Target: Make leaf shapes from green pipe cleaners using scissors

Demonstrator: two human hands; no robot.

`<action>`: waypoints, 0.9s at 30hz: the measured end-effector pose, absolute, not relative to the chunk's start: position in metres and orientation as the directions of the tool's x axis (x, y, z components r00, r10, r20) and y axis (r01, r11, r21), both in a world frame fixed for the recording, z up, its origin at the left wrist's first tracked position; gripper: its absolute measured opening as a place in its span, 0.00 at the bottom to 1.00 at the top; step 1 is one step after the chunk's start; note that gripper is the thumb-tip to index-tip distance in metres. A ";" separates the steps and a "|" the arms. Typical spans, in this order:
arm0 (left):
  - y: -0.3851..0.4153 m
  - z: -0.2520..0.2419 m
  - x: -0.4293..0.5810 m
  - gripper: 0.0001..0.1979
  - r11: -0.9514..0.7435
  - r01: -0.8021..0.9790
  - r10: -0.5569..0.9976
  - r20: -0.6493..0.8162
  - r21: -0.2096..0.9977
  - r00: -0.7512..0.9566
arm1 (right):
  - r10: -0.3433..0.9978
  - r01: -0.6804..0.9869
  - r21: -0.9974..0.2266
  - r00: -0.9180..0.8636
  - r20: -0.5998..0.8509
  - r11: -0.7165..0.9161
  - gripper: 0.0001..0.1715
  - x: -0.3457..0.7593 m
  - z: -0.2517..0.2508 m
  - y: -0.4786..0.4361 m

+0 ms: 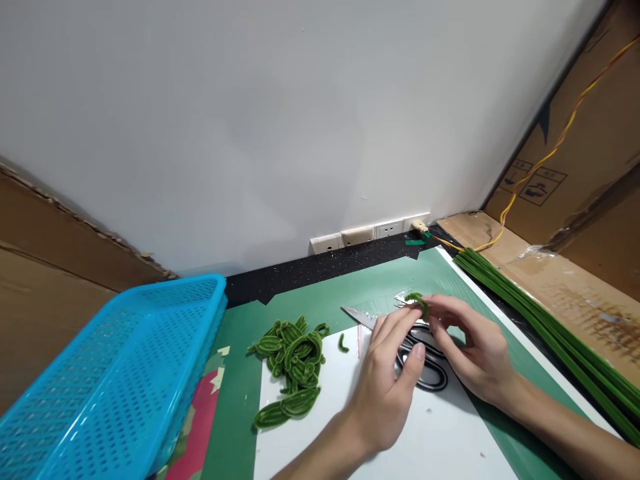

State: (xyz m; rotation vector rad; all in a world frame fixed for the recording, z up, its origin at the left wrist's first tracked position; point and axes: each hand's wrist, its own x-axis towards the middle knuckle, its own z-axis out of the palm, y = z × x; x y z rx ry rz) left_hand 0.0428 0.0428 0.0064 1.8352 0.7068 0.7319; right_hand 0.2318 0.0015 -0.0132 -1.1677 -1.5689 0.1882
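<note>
Here at the table point(235, 400), the right hand point(475, 353) has a curled green pipe cleaner point(425, 308) pinched between thumb and fingertips, up above the black-handled scissors point(357, 317), and the left hand point(383, 380) is right there, fingers together, tips at the curl, thumb spread well apart, with a heap of looped pipe cleaners point(300, 353) off to the left

A single camera, worn on the person's head, looks forward and down from above the near side of the tabletop point(290, 275). The hands point(384, 383) show at close range, right of centre in the lower half; beyond them the view runs to the wall point(240, 133), which fills most of the upper half.
</note>
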 end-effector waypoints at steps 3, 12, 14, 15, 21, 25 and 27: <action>0.044 0.007 0.045 0.17 -0.265 0.106 0.796 0.155 0.958 0.585 | 0.736 0.577 -0.617 0.042 0.676 0.534 0.27 0.232 -0.009 0.002; 0.047 0.001 0.049 0.12 -0.080 -0.004 0.891 0.073 0.997 0.447 | 0.698 0.605 -0.545 -0.024 0.716 0.580 0.28 0.229 -0.002 0.002; 0.047 0.002 0.049 0.12 -0.037 -0.022 0.903 0.043 0.999 0.428 | 0.697 0.603 -0.532 -0.058 0.715 0.595 0.28 0.229 -0.002 0.003; 0.047 0.002 0.050 0.13 -0.016 -0.032 0.908 0.027 0.999 0.418 | 0.697 0.604 -0.524 -0.074 0.713 0.600 0.29 0.229 -0.002 0.003; 0.050 0.000 0.050 0.12 0.005 -0.055 0.914 0.018 0.998 0.405 | 0.708 0.604 -0.528 -0.087 0.701 0.597 0.28 0.228 -0.006 0.004; 0.051 -0.001 0.051 0.13 -0.013 -0.050 0.902 0.033 0.999 0.431 | 0.737 0.578 -0.599 -0.006 0.676 0.555 0.26 0.225 -0.006 0.001; 0.050 0.000 0.051 0.13 -0.011 -0.049 0.895 0.032 0.999 0.444 | 0.752 0.567 -0.636 0.044 0.658 0.523 0.25 0.222 -0.005 0.000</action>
